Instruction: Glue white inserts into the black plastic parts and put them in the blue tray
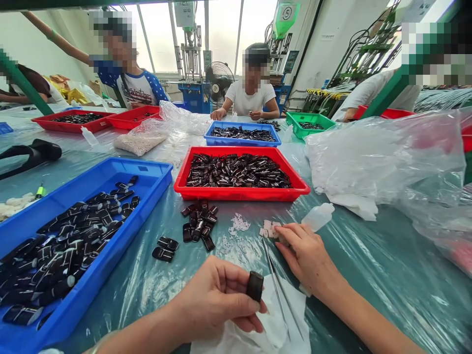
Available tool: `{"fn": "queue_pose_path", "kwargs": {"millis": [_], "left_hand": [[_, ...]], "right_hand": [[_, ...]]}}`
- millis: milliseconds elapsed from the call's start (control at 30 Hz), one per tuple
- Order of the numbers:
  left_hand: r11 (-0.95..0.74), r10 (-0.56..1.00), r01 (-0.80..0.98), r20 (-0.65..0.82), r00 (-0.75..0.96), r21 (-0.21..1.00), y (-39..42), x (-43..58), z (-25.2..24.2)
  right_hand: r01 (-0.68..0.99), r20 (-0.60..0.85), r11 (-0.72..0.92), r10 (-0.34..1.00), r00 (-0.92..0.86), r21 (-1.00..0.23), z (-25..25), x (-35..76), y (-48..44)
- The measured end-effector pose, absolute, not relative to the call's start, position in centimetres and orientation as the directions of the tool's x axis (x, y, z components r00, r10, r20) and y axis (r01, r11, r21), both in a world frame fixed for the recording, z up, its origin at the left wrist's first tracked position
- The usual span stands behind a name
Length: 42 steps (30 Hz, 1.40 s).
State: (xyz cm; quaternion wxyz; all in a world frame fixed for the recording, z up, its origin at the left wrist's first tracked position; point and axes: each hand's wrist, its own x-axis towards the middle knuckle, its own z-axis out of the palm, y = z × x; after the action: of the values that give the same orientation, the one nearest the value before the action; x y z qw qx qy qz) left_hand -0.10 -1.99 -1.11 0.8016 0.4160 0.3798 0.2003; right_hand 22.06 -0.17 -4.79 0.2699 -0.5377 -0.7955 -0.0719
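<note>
Near six o'clock, the left hand (217,301) pinches a dark shell (254,286), while the right hand (307,256), at its two o'clock, lies open, touching white bits (268,229).

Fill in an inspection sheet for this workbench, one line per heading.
Surface: table under wrinkled clear film.
Job's things: dark piece, white pieces; blue tray and red tray hold dark pieces; loose pile between.
Clutter: tweezers on white cloth, bottle, plastic bags at right.
Grippers: left hand pinches the dark piece; right hand touches the white pieces.
Cables: none on table; wire loops at back right.
Surroundings: people seated opposite, fan behind.
</note>
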Motion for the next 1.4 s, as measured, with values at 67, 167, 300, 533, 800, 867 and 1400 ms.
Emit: {"fn": "queue_pose_path", "kwargs": {"millis": [67, 167, 300, 533, 800, 867, 1400], "left_hand": [[0.578, 0.628, -0.006, -0.44, 0.642, 0.816, -2.0, -0.1, -1.2], [0.591, 0.608, 0.001, -0.447, 0.656, 0.807, -2.0, 0.0, -1.1], [0.592, 0.596, 0.016, -0.451, 0.665, 0.806, -2.1, 0.0, -0.9], [0.588, 0.608, 0.002, -0.443, 0.659, 0.809, -2.2, 0.0, -1.2], [0.509, 0.688, -0.062, -0.363, 0.628, 0.858, -2.4, 0.2, -1.8], [0.428, 0.719, -0.036, -0.316, 0.619, 0.903, -2.5, 0.2, -1.5], [-0.049, 0.755, 0.082, -0.017, 0.655, 0.995, -2.3, 0.2, -0.7]], "right_hand": [[0.893, 0.495, 0.416, 0.82, -0.286, -0.173, -4.8, 22.1, -0.1], [0.879, 0.485, 0.441, 0.818, -0.31, -0.182, -4.7, 21.9, 0.1], [0.867, 0.489, 0.459, 0.811, -0.32, -0.194, -4.5, 21.7, 0.2], [0.828, 0.553, 0.489, 0.785, -0.279, -0.275, -3.5, 21.5, -0.5], [0.618, 0.325, 0.327, 0.938, -0.119, -0.715, -1.6, 20.5, -2.7], [0.432, 0.104, 0.142, 0.989, -0.109, -0.89, -1.2, 20.3, -2.9], [0.156, 0.035, 0.055, 0.992, -0.124, -0.986, -0.1, 19.1, -4.2]]}}
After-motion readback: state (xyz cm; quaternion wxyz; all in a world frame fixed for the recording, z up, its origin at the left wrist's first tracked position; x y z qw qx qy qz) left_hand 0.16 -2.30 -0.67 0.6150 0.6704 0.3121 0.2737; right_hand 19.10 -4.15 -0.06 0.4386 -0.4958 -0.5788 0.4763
